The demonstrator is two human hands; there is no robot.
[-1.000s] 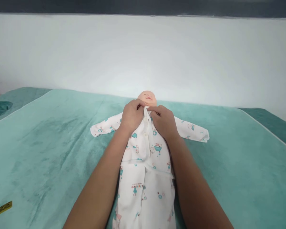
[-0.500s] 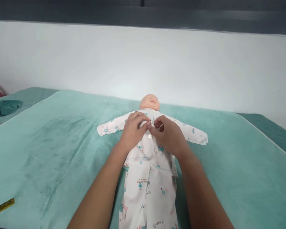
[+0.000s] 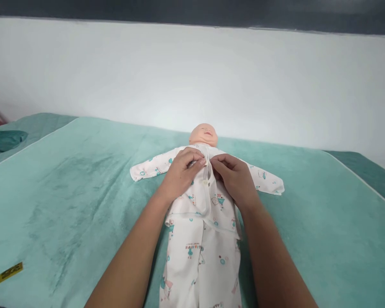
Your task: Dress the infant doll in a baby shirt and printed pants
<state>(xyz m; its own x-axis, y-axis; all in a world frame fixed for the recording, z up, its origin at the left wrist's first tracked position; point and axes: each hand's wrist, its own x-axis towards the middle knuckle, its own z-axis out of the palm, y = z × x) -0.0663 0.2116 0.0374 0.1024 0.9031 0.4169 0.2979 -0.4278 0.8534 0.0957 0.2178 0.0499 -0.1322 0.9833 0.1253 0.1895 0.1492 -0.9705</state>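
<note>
Your left hand [image 3: 183,173] and right hand [image 3: 236,174] pinch opposite edges of the shirt [image 3: 223,214], apparently spreading its placket [image 3: 206,203].

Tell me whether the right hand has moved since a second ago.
Yes. Judged against the doll's head, the right hand has moved away from it, down the front of the white printed top.

Left hand [image 3: 181,173], right hand [image 3: 235,177] — down from collar [image 3: 205,146] to shirt front [image 3: 197,192], fingertips [image 3: 202,162] parted
</note>
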